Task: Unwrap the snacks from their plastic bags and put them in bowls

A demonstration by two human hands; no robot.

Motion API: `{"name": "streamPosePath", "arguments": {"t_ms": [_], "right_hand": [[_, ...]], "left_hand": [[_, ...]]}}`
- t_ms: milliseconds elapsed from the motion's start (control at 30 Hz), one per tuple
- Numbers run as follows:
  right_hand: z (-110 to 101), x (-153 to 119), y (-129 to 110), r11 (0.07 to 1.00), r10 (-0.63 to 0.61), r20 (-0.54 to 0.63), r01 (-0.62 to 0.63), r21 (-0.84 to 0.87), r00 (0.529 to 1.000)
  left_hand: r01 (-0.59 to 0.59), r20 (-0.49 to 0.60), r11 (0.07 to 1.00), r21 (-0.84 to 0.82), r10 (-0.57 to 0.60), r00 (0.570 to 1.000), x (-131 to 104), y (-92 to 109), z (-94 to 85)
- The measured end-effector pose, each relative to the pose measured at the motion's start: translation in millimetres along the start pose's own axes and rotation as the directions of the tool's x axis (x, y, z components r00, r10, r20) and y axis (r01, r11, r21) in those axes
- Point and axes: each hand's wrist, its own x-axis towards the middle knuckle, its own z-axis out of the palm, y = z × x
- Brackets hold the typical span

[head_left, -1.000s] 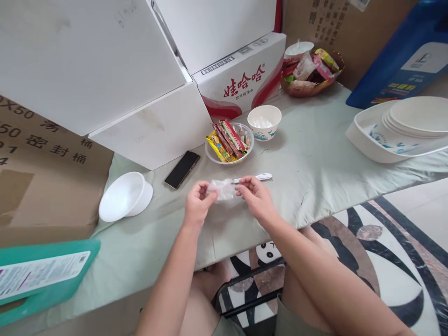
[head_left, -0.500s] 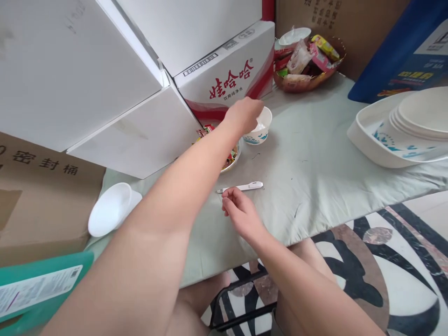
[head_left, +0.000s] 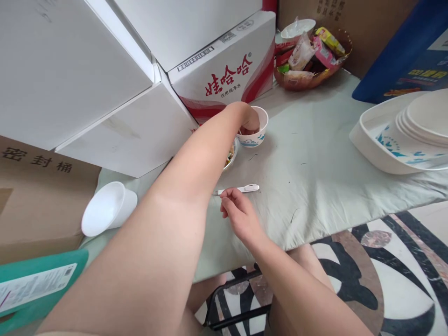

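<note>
My left hand (head_left: 250,122) reaches down into a white paper cup with blue print (head_left: 258,139); its fingers are hidden inside, so I cannot see what they hold. Under my left forearm is a bowl of small wrapped sweets (head_left: 230,158), mostly covered. My right hand (head_left: 240,212) rests low over the cloth, its fingers curled together with nothing visible in them. Just beyond its fingertips lies a slim white utility knife (head_left: 249,188), flat on the cloth.
White cartons (head_left: 224,79) stand stacked behind. An empty white cup (head_left: 121,205) lies tilted at left. A snack basket (head_left: 301,83) sits at the back. Stacked paper cups (head_left: 402,140) stand in a white tray (head_left: 364,140) at right, near a blue container (head_left: 388,70). The cloth's front edge is close.
My left hand has gone from above the paper cup's rim down into it. My right hand stays beside the knife. The view has shifted slightly.
</note>
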Motion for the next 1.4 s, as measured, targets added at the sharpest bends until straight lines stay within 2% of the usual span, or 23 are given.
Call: {"name": "streamPosePath", "arguments": {"t_ms": [67,100,167,200,267,300,333,367,400,500,600,633,700,833,933,1033,1133,1200,1300,1400], "right_hand": [[0,-1,2,1.000,-0.013,-0.010,0.013,0.001,1.000],[0,-2,3,1.000,-0.017,-0.013,0.017,0.001,1.000],[0,-3,5,1.000,-0.022,-0.013,0.022,-0.015,1.000],[0,-4,6,0.999,-0.028,-0.015,0.027,-0.033,1.000],[2,-5,7,0.996,-0.053,-0.016,0.051,-0.075,0.998],[2,-5,8,0.993,-0.069,-0.016,0.067,-0.099,0.998],[3,-6,8,0.989,-0.083,-0.014,0.081,-0.122,0.996],[5,-6,9,0.985,-0.095,-0.013,0.092,-0.143,0.995],[6,-6,10,0.981,-0.106,-0.013,0.102,-0.165,0.994],[11,-8,18,0.959,-0.151,-0.031,0.138,-0.249,0.988],[17,-9,28,0.916,-0.196,-0.022,0.175,-0.361,0.980],[18,-10,32,0.895,-0.214,-0.010,0.191,-0.404,0.977],[21,-13,38,0.839,-0.250,0.026,0.230,-0.494,0.968],[24,-19,48,0.711,-0.281,0.103,0.279,-0.645,0.954],[26,-20,53,0.604,-0.282,0.133,0.283,-0.745,0.950],[32,-20,59,0.453,-0.303,0.171,0.300,-0.839,0.938],[40,-22,63,0.300,-0.320,0.221,0.320,-0.899,0.921],[45,-22,65,0.241,-0.311,0.236,0.316,-0.918,0.921],[51,-21,65,0.236,-0.296,0.230,0.305,-0.923,0.927],[57,-18,65,0.362,-0.279,0.158,0.256,-0.896,0.947]], "left_hand": [[0.057,0.150,0.989,0.140,-0.078,0.986,-19,18,-16.0],[0.049,0.190,0.980,0.191,-0.086,0.978,-30,26,-26.2],[-0.039,0.177,0.982,0.186,0.005,0.984,-56,37,-49.3],[-0.097,0.134,0.984,0.150,0.077,0.988,-72,39,-61.1],[-0.166,0.035,0.985,0.055,0.164,0.986,-110,32,-81.9],[-0.208,-0.035,0.978,-0.021,0.207,0.978,-133,22,-89.6],[-0.241,-0.152,0.948,-0.210,0.212,0.965,-156,9,-94.9],[-0.251,-0.258,0.886,-0.390,0.156,0.953,-181,-8,-97.5],[-0.233,-0.303,0.816,-0.529,0.075,0.950,-205,-28,-97.1],[-0.051,-0.284,0.666,-0.744,-0.246,0.927,-271,-97,-81.6],[0.136,-0.116,0.451,-0.882,-0.488,0.865,-315,-155,-58.1],[0.164,-0.068,0.376,-0.912,-0.533,0.844,-325,-169,-52.5],[0.154,-0.009,0.242,-0.958,-0.560,0.828,-338,-185,-48.2],[0.077,0.039,0.056,-0.996,-0.497,0.867,-351,-195,-61.4],[0.071,0.083,-0.043,-0.997,-0.443,0.893,-360,-201,-72.7],[0.059,0.108,-0.124,-0.991,-0.431,0.896,-373,-213,-82.1],[0.000,0.068,-0.162,-0.987,-0.415,0.907,-387,-228,-98.2],[-0.055,0.033,-0.194,-0.979,-0.422,0.906,-396,-237,-112.3],[-0.118,0.018,-0.275,-0.954,-0.447,0.894,-406,-248,-130.6],[-0.142,0.030,-0.341,-0.929,-0.453,0.891,-410,-254,-141.0]]}}
